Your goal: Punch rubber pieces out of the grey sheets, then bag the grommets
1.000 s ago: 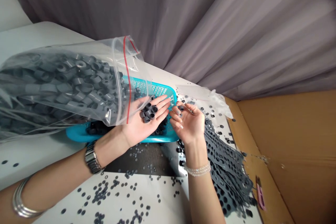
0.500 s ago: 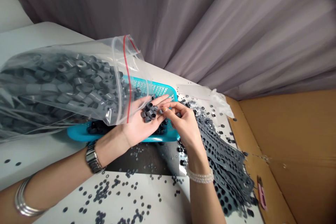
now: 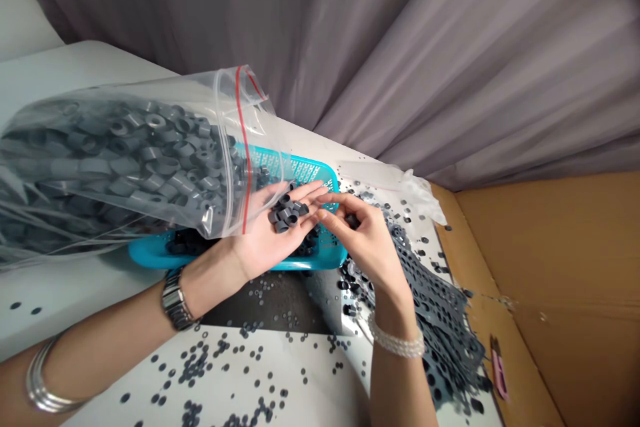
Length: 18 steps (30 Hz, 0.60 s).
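My left hand [image 3: 260, 243] is palm up under the mouth of a clear zip bag [image 3: 200, 90], fingers stretched out. On its palm and lower fingers rests a small pile of short grey tubular rings [image 3: 286, 213]. My right hand [image 3: 367, 233] has bent fingers, its thumb and index tips close to the left fingertips. A dark ring [image 3: 353, 221] shows within its curled fingers; whether the fingertips pinch anything, I cannot tell. Many similar grey rings [image 3: 150, 163] fill the bag. Beneath the hands stands a turquoise basket [image 3: 334, 257] with dark pieces inside.
Perforated grey sheets [image 3: 440, 320] lie in a heap to the right. Small dark discs [image 3: 195, 367] are scattered over the white table [image 3: 280, 353]. Pink-handled snips [image 3: 499, 370] lie on the cardboard [image 3: 550, 293]. A grey curtain [image 3: 320, 33] hangs behind.
My right hand has shifted right, away from the pile, and the ring at its fingertips now lies with the others on the left hand. My left hand has barely moved.
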Available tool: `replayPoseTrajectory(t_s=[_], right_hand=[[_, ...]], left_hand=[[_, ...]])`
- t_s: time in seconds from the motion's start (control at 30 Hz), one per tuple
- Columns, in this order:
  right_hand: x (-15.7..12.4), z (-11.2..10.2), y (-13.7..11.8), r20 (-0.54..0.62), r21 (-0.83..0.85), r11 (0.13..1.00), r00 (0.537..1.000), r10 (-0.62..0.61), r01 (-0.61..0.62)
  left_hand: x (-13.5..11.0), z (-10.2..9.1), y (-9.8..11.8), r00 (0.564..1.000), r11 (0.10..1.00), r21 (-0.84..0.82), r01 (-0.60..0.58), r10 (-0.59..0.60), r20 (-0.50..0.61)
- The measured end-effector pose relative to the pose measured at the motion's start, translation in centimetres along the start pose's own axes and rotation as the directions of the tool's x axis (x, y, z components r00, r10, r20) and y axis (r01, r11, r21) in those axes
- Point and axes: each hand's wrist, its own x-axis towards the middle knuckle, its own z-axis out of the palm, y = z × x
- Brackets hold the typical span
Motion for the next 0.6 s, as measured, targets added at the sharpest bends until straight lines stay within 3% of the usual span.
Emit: replayPoseTrajectory(t_s=[0.13, 0.27, 0.33, 0.4, 0.5, 0.6], right_hand=[[-0.3, 0.4, -0.5, 0.067, -0.084, 0.992, 0.994, -0.091, 0.097], [-0.2, 0.9, -0.3, 0.081, -0.089, 0.990, 0.991, -0.102, 0.109], [0.1, 1.0, 0.3, 0.059, 0.010, 0.999, 0.997, -0.054, 0.053], [0.5, 1.0, 1.1, 0.065, 0.235, 0.971, 0.997, 0.038, -0.053], [1.1, 0.9, 2.2, 0.210, 0.589, 0.767, 0.965, 0.158, -0.255], [1.3, 0.9, 2.7, 0.326, 0.755, 0.544, 0.930, 0.173, -0.366]], left_hand=[[0.2, -0.3, 0.2, 0.999, 0.999, 0.011, 0.046, -0.046, -0.011], [0.2, -0.4, 0.2, 0.999, 0.999, 0.015, 0.047, -0.047, 0.003], [0.1, -0.2, 0.1, 0.999, 0.999, 0.009, 0.041, -0.041, 0.004], [0.0, 0.0, 0.0, 0.999, 0.999, 0.002, 0.032, -0.032, 0.004], [-0.1, 0.1, 0.0, 1.000, 1.000, 0.003, 0.020, -0.020, 0.013], [-0.1, 0.2, 0.0, 1.000, 1.000, 0.002, 0.012, -0.012, -0.006]])
